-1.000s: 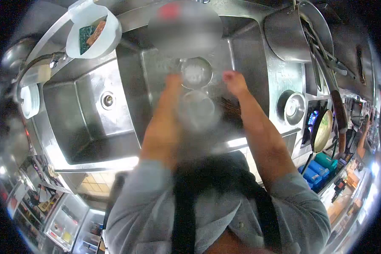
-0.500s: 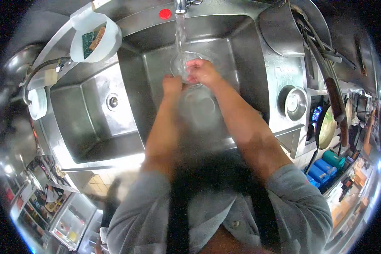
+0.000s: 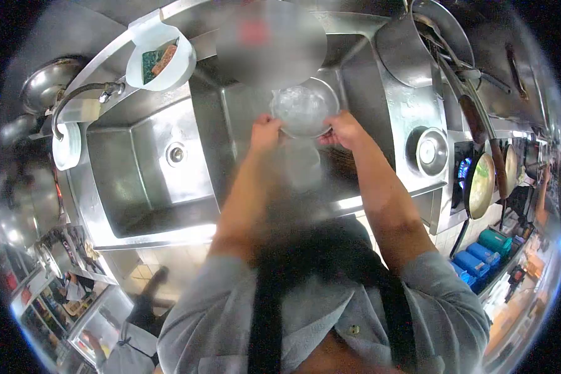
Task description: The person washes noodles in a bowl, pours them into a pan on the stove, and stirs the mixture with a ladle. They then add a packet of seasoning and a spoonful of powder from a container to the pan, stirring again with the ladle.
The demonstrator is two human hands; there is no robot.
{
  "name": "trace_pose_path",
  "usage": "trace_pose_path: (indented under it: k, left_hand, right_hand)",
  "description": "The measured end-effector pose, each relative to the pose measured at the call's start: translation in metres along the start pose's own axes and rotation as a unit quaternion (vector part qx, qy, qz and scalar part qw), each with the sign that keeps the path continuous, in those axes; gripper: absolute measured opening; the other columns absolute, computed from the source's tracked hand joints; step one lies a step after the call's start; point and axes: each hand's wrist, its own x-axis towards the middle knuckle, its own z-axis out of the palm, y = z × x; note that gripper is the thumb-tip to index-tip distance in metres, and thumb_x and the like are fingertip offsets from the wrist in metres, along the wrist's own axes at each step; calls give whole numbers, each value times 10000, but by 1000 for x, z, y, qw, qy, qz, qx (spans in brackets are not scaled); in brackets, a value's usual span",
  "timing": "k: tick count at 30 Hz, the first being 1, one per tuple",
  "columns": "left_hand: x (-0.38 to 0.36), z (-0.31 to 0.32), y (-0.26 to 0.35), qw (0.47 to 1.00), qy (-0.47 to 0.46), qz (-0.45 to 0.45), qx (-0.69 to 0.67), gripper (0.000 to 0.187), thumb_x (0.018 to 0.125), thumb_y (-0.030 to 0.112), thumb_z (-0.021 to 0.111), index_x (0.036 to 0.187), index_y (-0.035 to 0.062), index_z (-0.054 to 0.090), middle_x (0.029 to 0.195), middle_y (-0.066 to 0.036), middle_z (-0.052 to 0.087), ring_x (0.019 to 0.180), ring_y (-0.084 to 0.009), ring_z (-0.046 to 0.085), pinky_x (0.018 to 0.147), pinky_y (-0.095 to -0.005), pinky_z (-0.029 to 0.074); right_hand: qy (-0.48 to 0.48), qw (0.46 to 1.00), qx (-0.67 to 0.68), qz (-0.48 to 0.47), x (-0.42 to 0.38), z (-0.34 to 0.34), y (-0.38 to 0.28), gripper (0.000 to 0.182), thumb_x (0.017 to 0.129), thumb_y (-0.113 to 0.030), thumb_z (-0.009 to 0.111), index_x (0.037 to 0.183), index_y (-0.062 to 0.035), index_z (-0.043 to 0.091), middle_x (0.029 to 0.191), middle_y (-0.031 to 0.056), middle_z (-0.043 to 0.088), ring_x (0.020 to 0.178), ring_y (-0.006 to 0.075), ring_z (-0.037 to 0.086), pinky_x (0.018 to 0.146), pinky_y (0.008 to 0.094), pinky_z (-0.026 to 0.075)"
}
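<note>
Over the large steel sink basin (image 3: 368, 93), both hands hold a round, shallow bowl (image 3: 302, 109) that looks see-through, with whitish, rippled water inside. My left hand (image 3: 267, 132) pinches its left rim, fingers closed. Across from it, my right hand (image 3: 344, 129) grips the right rim with thumb and fingers. A grey blur across the top of the view covers the tap and part of the bowl's far side.
A white holder (image 3: 162, 59) with sponges hangs at the back left beside a second basin (image 3: 131, 181). On the right counter sit a small metal bowl (image 3: 427, 153) and a large pot (image 3: 411, 50). Pans (image 3: 481, 187) stand over a lit burner. Another person (image 3: 128, 349) is at lower left.
My right hand has moved from inside the bowl to its right rim. The bowl shows more openly between both hands. A blur now hides the tap, and a person has appeared at lower left.
</note>
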Motion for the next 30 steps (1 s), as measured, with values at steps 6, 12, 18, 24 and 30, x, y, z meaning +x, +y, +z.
trace_pose_path:
  k: [6,12,18,24,30]
  left_hand:
    - [44,13,24,984,-52,163,52,228,839,92,636,1000,-21,520,751,-124,601,576,-199,599,454,-316,489]
    - [55,32,88,981,-111,148,-59,228,870,121,628,1071,49,549,902,-81,616,719,-211,609,576,-342,502]
    - [132,59,82,947,-144,273,-88,207,854,145,622,1057,124,593,974,-28,625,824,-215,585,643,-378,474]
    - [81,109,164,959,-94,73,-256,617,907,224,578,1441,121,289,1441,-106,362,1293,-388,377,1040,-545,342]
    - [273,72,145,915,-244,156,-282,499,973,234,436,1427,94,283,1450,-124,327,1333,-387,324,1071,-559,309]
  right_hand:
    - [40,985,140,-93,-29,18,-39,390,846,2,484,1216,94,405,981,229,593,662,296,653,518,395,574]
    - [374,788,-285,-398,-47,32,-73,688,817,36,488,1443,-24,210,1259,271,485,1089,400,572,885,427,521]
    - [378,748,-368,-402,-107,0,-53,840,746,38,542,1480,-114,162,1432,213,332,1223,440,439,959,454,462]
    - [358,765,-372,-385,-144,-57,24,848,693,119,501,1462,-154,270,1383,219,398,1152,446,498,924,444,480]
    - [391,787,-320,-354,-200,-113,45,778,685,128,532,1399,-140,375,1308,217,469,1151,424,504,949,443,458]
